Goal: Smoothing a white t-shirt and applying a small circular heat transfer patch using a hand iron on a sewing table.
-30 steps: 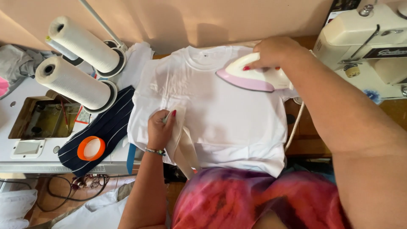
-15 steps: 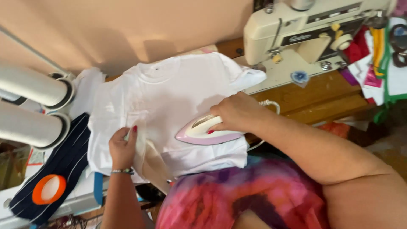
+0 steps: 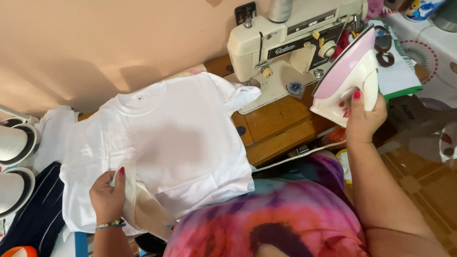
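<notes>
A white t-shirt (image 3: 166, 138) lies flat on the work surface, neck toward the wall. My left hand (image 3: 108, 194) rests on its lower left hem, pinching a fold of fabric. My right hand (image 3: 364, 119) grips a pink and white clothes iron (image 3: 346, 76), lifted off the shirt and held upright to the right, in front of a cream sewing machine (image 3: 285, 43). The iron's white cord (image 3: 304, 153) trails toward my lap.
Two large white thread cones (image 3: 14, 164) lie at the left edge beside a dark striped cloth (image 3: 38, 216). A wooden sewing table (image 3: 278, 126) carries the machine. Colourful items and a white surface (image 3: 428, 52) crowd the far right. Brown tiled floor (image 3: 423, 185) shows below.
My right hand has lifted the iron off the shirt and swung it up and to the right, clear of the fabric. My left hand stays on the hem. The view has turned right.
</notes>
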